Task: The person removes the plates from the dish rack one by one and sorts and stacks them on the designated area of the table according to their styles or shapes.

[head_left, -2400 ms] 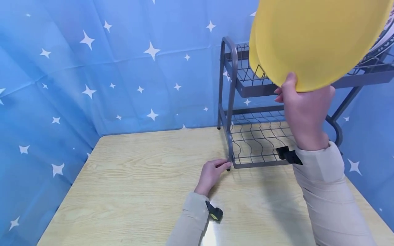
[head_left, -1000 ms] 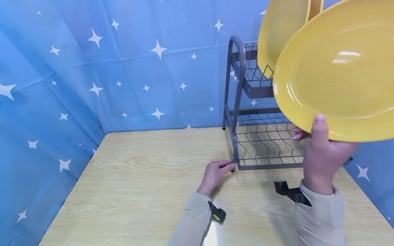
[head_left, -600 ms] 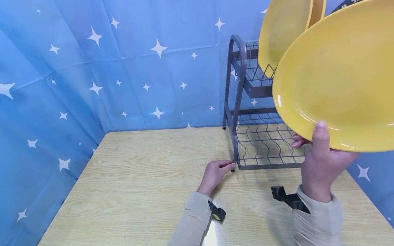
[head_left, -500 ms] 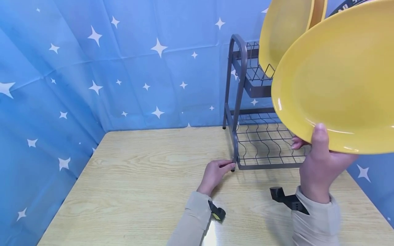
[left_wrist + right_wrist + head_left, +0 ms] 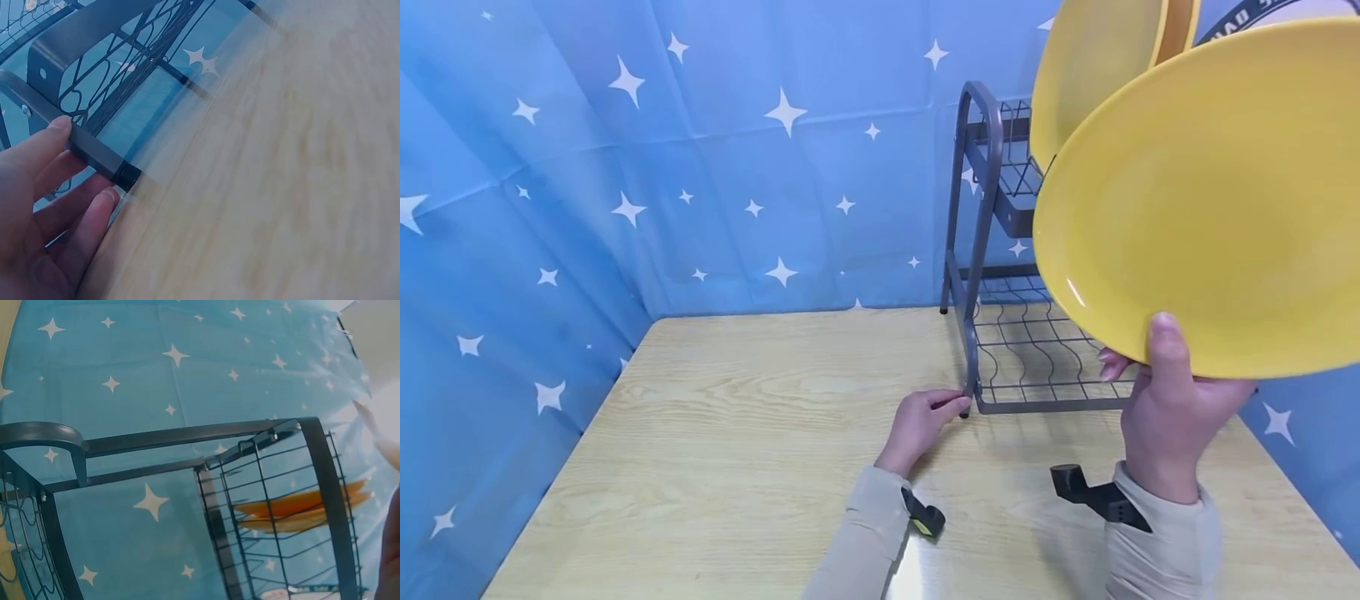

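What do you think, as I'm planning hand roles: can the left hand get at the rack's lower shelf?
Probably yes: the left hand grips the rack's leg beside the lower shelf, whose near left corner looks unobstructed.

Held yellow plate cut off at right edge, rack partly hidden behind

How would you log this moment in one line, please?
right grip: holds yellow plate by lower edge | left grip: holds rack leg | rack: stands on table | upper tier: yellow dishes
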`<act>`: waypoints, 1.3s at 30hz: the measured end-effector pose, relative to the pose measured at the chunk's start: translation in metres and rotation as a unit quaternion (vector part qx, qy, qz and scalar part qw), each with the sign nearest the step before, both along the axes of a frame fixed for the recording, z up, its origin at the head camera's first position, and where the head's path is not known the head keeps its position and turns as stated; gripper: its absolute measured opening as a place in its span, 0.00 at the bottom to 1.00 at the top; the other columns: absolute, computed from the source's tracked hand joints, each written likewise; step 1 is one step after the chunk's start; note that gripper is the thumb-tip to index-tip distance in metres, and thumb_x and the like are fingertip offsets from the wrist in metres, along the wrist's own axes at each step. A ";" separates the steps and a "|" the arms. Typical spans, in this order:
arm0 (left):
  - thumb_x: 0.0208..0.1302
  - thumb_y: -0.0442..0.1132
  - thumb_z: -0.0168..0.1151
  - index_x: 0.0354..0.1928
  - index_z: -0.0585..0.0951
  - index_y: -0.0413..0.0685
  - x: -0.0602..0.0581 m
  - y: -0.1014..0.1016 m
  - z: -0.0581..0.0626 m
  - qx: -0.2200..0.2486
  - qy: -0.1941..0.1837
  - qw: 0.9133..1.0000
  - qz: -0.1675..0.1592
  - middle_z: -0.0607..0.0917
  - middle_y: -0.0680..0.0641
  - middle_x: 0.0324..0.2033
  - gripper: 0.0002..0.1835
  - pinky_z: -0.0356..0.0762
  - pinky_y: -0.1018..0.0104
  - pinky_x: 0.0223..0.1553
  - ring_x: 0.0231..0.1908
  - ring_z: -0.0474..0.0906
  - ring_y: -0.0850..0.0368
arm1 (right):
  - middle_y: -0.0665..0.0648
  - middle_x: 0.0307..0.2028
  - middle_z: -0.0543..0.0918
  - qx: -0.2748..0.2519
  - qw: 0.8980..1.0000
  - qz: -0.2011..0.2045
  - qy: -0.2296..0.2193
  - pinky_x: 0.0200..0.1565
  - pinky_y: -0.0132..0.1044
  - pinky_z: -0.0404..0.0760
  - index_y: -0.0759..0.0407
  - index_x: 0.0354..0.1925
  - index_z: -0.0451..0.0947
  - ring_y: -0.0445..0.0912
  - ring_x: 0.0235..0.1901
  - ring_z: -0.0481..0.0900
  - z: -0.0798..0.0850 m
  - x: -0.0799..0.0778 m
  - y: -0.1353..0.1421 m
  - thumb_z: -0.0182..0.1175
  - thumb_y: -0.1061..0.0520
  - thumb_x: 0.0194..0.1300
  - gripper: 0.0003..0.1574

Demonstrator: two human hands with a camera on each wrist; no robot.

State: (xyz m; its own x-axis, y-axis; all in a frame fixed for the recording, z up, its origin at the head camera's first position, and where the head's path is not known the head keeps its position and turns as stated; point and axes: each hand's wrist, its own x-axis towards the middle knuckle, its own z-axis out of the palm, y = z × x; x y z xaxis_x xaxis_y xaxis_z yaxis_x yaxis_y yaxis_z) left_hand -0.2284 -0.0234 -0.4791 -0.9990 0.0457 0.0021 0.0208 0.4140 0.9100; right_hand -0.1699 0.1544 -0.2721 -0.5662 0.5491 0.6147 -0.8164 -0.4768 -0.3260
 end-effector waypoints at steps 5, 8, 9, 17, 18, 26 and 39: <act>0.51 0.62 0.57 0.40 0.82 0.69 0.000 -0.001 0.001 0.020 -0.002 1.000 -0.008 0.81 0.65 0.37 0.16 0.73 0.68 0.38 0.31 0.77 0.68 | 0.72 0.20 0.71 0.016 1.000 0.022 0.001 0.06 0.35 0.62 0.78 0.46 0.60 0.54 0.06 0.66 -0.001 -0.001 0.003 0.52 0.76 0.49 0.24; 0.52 0.61 0.59 0.39 0.82 0.68 0.001 -0.001 0.000 0.025 -0.009 1.000 -0.009 0.81 0.65 0.35 0.15 0.73 0.68 0.35 0.30 0.77 0.67 | 0.71 0.20 0.71 0.026 0.999 0.028 -0.007 0.06 0.36 0.62 0.78 0.46 0.60 0.54 0.06 0.65 -0.007 -0.004 0.006 0.52 0.76 0.50 0.23; 0.52 0.60 0.59 0.39 0.82 0.68 0.001 -0.001 0.000 0.026 -0.010 1.000 -0.010 0.81 0.65 0.35 0.15 0.73 0.68 0.35 0.30 0.77 0.67 | 0.71 0.20 0.70 0.031 0.999 0.028 -0.011 0.06 0.36 0.62 0.78 0.46 0.60 0.54 0.06 0.65 -0.010 -0.005 0.007 0.52 0.76 0.50 0.22; 0.52 0.59 0.59 0.39 0.82 0.66 0.002 -0.002 -0.001 0.035 -0.008 0.999 -0.019 0.80 0.64 0.32 0.14 0.73 0.68 0.33 0.30 0.78 0.64 | 0.70 0.20 0.72 0.068 0.997 0.029 -0.032 0.07 0.37 0.63 0.78 0.42 0.61 0.54 0.07 0.66 -0.016 -0.008 0.003 0.52 0.76 0.52 0.17; 0.53 0.60 0.59 0.39 0.82 0.66 0.002 -0.002 -0.001 0.037 -0.008 0.999 -0.020 0.80 0.64 0.32 0.14 0.73 0.67 0.34 0.30 0.78 0.63 | 0.70 0.20 0.72 0.071 0.996 0.026 -0.037 0.07 0.37 0.64 0.78 0.42 0.62 0.53 0.07 0.66 -0.017 -0.007 0.002 0.52 0.76 0.52 0.16; 0.53 0.60 0.57 0.40 0.81 0.66 0.001 -0.007 -0.002 0.067 -0.010 0.997 -0.026 0.81 0.61 0.32 0.15 0.73 0.65 0.36 0.31 0.78 0.62 | 0.68 0.19 0.74 0.103 0.992 -0.008 -0.068 0.09 0.35 0.66 0.78 0.35 0.66 0.51 0.07 0.67 -0.019 -0.009 -0.002 0.53 0.73 0.53 0.10; 0.59 0.56 0.54 0.46 0.79 0.53 0.001 -0.019 0.002 0.268 -0.025 0.959 -0.085 0.81 0.51 0.43 0.20 0.75 0.57 0.42 0.43 0.77 0.47 | 0.67 0.25 0.78 0.178 0.978 -0.036 -0.100 0.12 0.31 0.67 0.78 0.38 0.69 0.48 0.10 0.69 -0.033 -0.014 0.006 0.55 0.70 0.56 0.11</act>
State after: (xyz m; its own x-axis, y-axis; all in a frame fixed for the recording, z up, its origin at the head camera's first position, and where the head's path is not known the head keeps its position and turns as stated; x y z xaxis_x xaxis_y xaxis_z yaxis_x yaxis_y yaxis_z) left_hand -0.2279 -0.0423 -0.4771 -0.9765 0.2143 0.0235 -0.0024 -0.1200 0.9928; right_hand -0.1837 0.1606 -0.3053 -0.6629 0.3631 0.6547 -0.7461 -0.2477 -0.6181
